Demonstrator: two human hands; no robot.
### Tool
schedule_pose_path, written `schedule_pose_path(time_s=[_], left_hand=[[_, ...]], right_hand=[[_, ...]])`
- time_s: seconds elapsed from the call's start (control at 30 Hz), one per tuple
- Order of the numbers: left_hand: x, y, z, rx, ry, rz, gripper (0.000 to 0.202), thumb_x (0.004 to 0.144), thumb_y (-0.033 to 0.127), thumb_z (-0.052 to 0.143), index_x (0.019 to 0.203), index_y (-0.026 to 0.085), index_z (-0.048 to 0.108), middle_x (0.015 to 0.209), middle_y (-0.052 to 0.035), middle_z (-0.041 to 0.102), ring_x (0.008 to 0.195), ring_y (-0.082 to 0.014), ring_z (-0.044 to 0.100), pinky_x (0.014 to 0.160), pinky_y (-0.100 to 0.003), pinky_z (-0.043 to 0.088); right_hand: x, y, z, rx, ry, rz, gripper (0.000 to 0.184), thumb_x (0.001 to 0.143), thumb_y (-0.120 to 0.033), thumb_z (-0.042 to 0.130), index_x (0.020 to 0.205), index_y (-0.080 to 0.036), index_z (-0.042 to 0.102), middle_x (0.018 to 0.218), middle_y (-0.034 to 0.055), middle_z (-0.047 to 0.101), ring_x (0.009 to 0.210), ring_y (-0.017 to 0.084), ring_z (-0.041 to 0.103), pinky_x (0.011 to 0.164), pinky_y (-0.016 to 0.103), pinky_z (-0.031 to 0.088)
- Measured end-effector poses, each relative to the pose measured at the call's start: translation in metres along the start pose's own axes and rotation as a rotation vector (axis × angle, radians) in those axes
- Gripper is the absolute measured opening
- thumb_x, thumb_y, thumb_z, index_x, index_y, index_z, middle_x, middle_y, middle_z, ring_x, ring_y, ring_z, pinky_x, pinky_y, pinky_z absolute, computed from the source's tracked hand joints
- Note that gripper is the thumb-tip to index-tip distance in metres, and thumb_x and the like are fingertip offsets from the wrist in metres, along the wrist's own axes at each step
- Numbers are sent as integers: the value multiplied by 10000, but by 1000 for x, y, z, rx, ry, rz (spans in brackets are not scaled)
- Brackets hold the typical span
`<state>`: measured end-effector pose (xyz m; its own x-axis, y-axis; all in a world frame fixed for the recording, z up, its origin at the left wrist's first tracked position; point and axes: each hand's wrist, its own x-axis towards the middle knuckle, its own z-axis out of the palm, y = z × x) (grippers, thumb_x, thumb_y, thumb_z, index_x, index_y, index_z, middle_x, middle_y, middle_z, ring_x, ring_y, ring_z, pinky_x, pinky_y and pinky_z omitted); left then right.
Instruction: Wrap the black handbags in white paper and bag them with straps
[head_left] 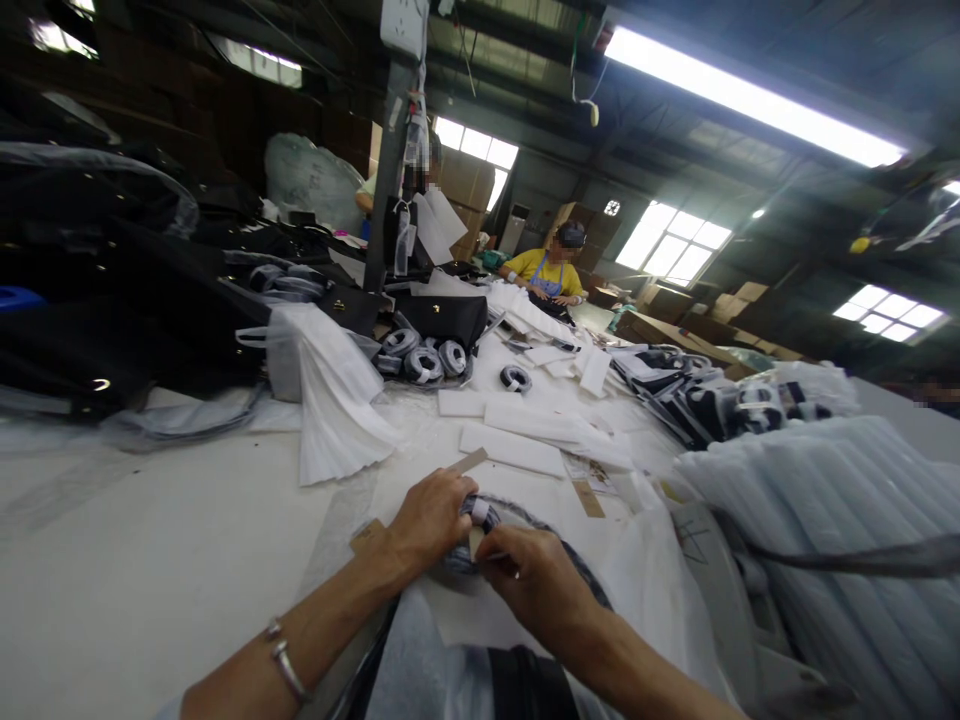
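Note:
A dark coiled strap in clear wrapping (pixel 457 558) is between my hands, low in the middle of the head view. The fingers of my left hand (pixel 431 515) are closed round its far left side, close to a pale band (pixel 481 510). My right hand (pixel 536 575) is pinched at the coil's near right side, on a small pale strip (pixel 475 541). Its fingertips are partly hidden. A dark wrapped loop curves behind my right hand. Below my wrists lies a black item (pixel 529 685) under white, translucent wrapping.
Similar wrapped coils (pixel 424 365) and white foam strips (pixel 512 450) lie farther up the white table (pixel 187 520). Black bags (pixel 157 300) pile up at left, beside a pleated white sheet (pixel 322 400). Bundled white foam (pixel 832 520) stands at right. A co-worker (pixel 551 272) is at the far end.

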<state>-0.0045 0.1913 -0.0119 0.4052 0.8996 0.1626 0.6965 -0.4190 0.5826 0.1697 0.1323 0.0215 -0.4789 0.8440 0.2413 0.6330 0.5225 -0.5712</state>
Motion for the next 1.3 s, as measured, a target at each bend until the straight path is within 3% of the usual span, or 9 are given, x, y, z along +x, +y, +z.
schedule_pose_path(time_s=[0.1, 0.37, 0.53, 0.7, 0.83, 1.0, 1.1, 1.2, 1.3], left_hand=[[1, 1, -2, -4, 10, 14, 371, 717, 139, 583, 1063, 236, 674, 1096, -67, 699, 1048, -257, 597, 943, -347, 429], [-1, 11, -6, -46, 31, 24, 269, 770, 201, 575, 1020, 230, 671, 1055, -74, 702, 1043, -264, 600, 939, -353, 423], [-2, 11, -2, -102, 57, -20, 374, 764, 192, 562, 1135, 201, 608, 1129, -93, 678, 1079, -260, 591, 951, -347, 404], [0, 9, -7, -199, 44, -73, 414, 693, 162, 579, 1106, 188, 592, 1068, -89, 673, 1024, -255, 594, 898, -337, 409], [8, -2, -24, -376, -23, -126, 193, 777, 321, 553, 913, 199, 616, 881, -34, 685, 838, -212, 618, 751, -296, 442], [16, -22, -28, -651, -162, -197, 470, 889, 550, 381, 768, 171, 633, 716, -42, 642, 743, -215, 600, 727, -329, 461], [13, -21, -22, -889, -294, -179, 489, 865, 594, 445, 893, 164, 676, 830, -50, 684, 829, -215, 625, 793, -334, 480], [8, -12, -17, -1111, -390, -183, 503, 804, 601, 550, 1030, 169, 672, 927, -58, 700, 866, -208, 633, 807, -338, 491], [8, -8, -12, -1253, -409, -247, 515, 711, 588, 671, 977, 147, 682, 862, -52, 696, 778, -181, 620, 760, -318, 491]], right_hand=[[-1, 0, 0, -48, 29, 15, 242, 728, -5, 562, 749, -233, 639, 698, -17, 691, 617, 151, 642, 589, 226, 436], [16, 10, 2, -544, 156, -209, 126, 824, -109, 610, 750, -210, 615, 763, 32, 646, 741, 201, 560, 699, 329, 383], [32, 21, 9, -459, 129, -163, 184, 777, -22, 619, 817, -202, 613, 1121, 69, 642, 936, 214, 581, 790, 324, 439], [33, 36, 20, -373, 40, -134, 199, 791, -14, 538, 870, -197, 533, 890, 43, 624, 732, 174, 571, 656, 277, 467], [30, 38, 16, -376, 123, -297, 208, 838, -35, 488, 971, -193, 511, 930, 74, 616, 831, 206, 580, 749, 322, 504], [29, 34, 2, -385, 156, -469, 311, 906, -77, 458, 1198, -180, 494, 1050, 112, 639, 937, 229, 598, 828, 369, 527], [29, 33, -3, -369, 170, -529, 402, 934, -91, 440, 1328, -175, 441, 1120, 121, 644, 1005, 230, 599, 878, 386, 529], [29, 34, -5, -382, 154, -555, 377, 960, -127, 431, 1332, -172, 462, 1161, 133, 650, 1040, 234, 604, 885, 394, 535], [28, 34, -6, -402, 162, -565, 333, 976, -158, 422, 1302, -169, 492, 1149, 137, 668, 1009, 235, 627, 851, 398, 549]])
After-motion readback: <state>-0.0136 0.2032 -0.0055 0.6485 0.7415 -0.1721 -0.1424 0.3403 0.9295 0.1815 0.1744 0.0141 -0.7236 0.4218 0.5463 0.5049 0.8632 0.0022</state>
